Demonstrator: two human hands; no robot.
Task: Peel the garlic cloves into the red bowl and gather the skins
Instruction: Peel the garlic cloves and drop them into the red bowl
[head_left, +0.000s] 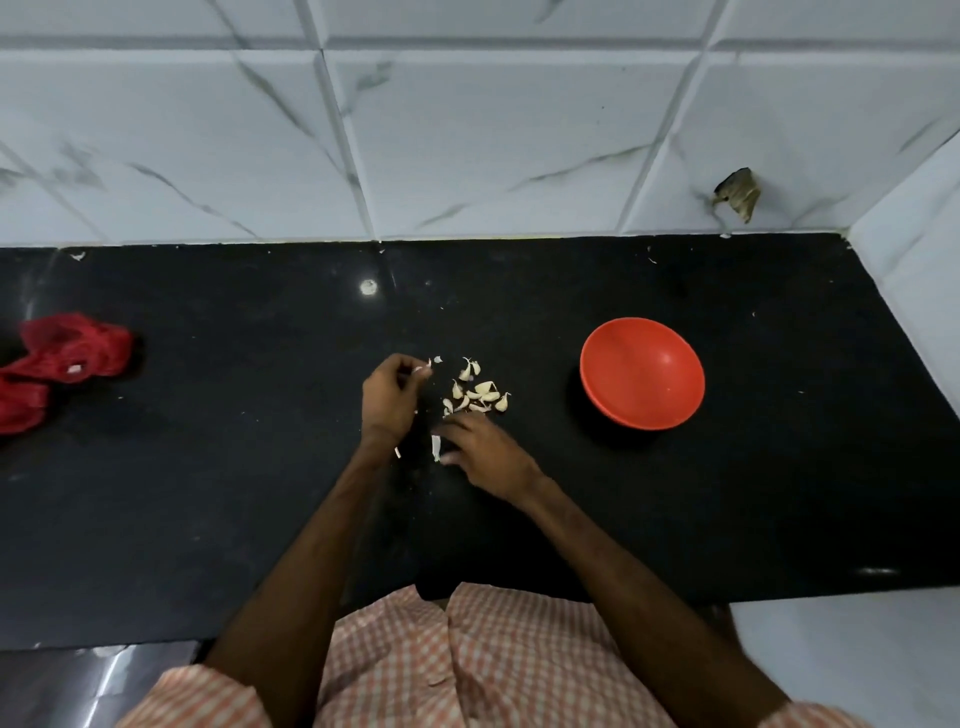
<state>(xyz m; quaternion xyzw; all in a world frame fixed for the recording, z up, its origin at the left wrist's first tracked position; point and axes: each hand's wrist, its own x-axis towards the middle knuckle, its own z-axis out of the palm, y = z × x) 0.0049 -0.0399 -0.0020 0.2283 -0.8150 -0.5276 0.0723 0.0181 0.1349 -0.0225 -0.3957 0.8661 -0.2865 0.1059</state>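
Several unpeeled garlic cloves (478, 391) lie in a loose pile on the black counter (234, 493). My left hand (389, 397) is just left of the pile, its fingers curled round a small pale piece, a clove or skin (422, 370). My right hand (483, 452) rests on the counter below the pile, fingertips by the nearest cloves, with a white skin (436, 448) at its thumb. The red bowl (642, 373) stands to the right of the pile with nothing visible inside it.
A red mesh bag (57, 364) lies crumpled at the counter's left edge. A white tiled wall (467, 130) runs along the back, and a white side wall (914, 270) closes the right. Small skin flecks (438, 359) dot the counter.
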